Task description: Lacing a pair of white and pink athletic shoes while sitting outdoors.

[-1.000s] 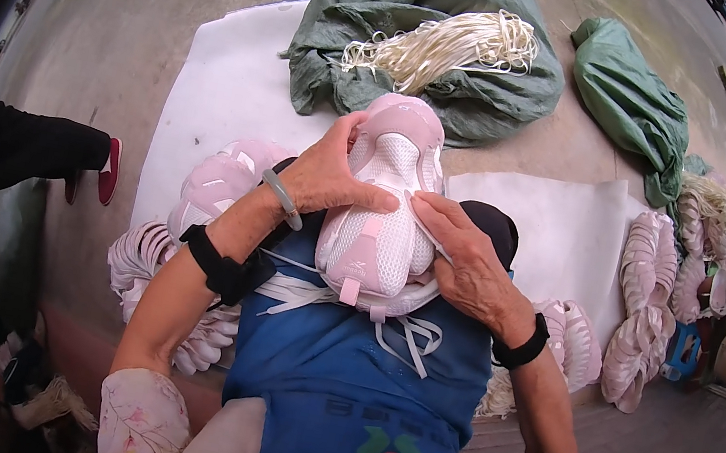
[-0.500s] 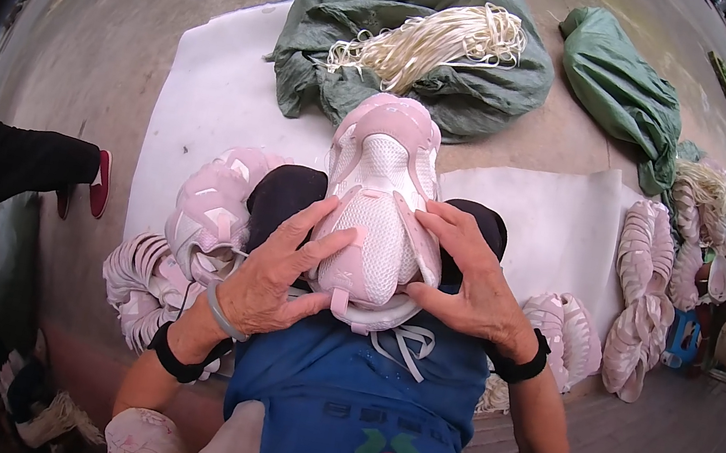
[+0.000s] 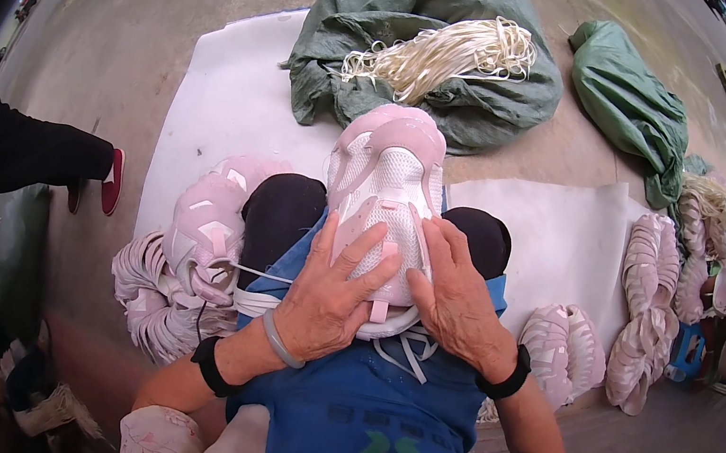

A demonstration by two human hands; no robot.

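Note:
Pink-and-white shoe uppers (image 3: 397,167) are stacked on my lap, toe away from me, with white mesh down the middle. My left hand (image 3: 328,293) lies across the top upper's tongue and left side, its fingers spread. On the other side, my right hand (image 3: 465,306) grips the upper's right edge, thumb near the opening and fingers along the side. What lies under its fingertips is hidden. A loose white lace (image 3: 409,351) hangs over my blue apron (image 3: 352,407), below the heel end. More uppers (image 3: 209,218) are piled beside my left knee.
A bundle of cream laces (image 3: 454,55) lies on a green sack (image 3: 351,13) ahead. Another green sack (image 3: 628,103) is at right, above rows of uppers (image 3: 643,302). White sheeting (image 3: 234,80) covers the ground. At left, a person's leg ends in a red shoe (image 3: 112,182).
My left hand has moved right and inward from the upper's left edge onto its tongue. My right hand stays at the right edge, its fingers drawn slightly closer. The view has shifted slightly.

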